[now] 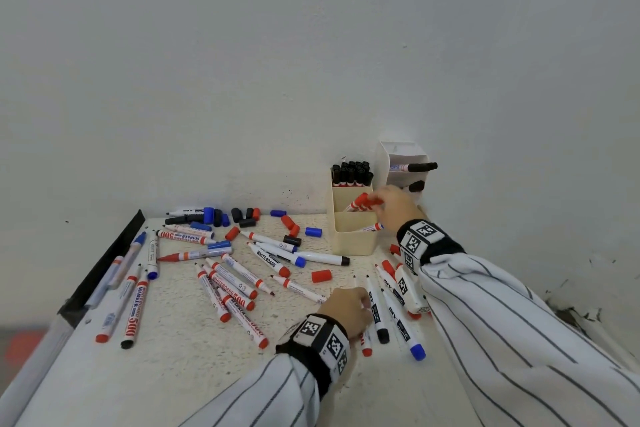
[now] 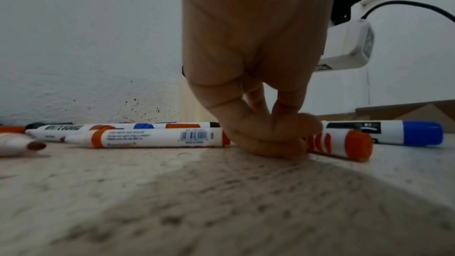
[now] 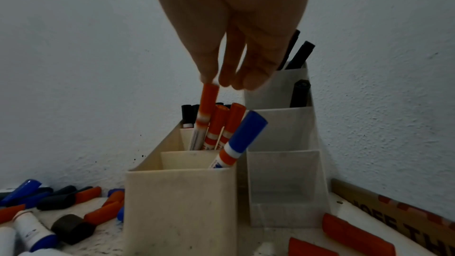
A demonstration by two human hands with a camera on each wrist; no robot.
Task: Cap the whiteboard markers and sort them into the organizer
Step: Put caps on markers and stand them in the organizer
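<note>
Head view shows the job well short of half done. The organizer (image 1: 353,236) stands at the far right of the counter (image 1: 180,364), against the wall. Its back cell is packed with black markers (image 1: 351,173), the middle cell holds a few red ones, and the front cell has one blue marker (image 3: 236,141). A second, paler organizer (image 1: 403,163) beside it holds a few more black ones.

The right hand (image 1: 394,204) is over the middle cell, its grip pinching the cap end of a red marker (image 3: 205,112) whose lower end is already inside, next to two other reds. I judge it is about to be let go.

The left hand (image 2: 256,85) is down on the counter, fingers curled around another red marker (image 2: 342,143), apparently the next one.

Much is left: many markers (image 1: 228,281) lie scattered, several uncapped, and loose caps (image 1: 249,215) in red, blue and black lie near the wall.
</note>
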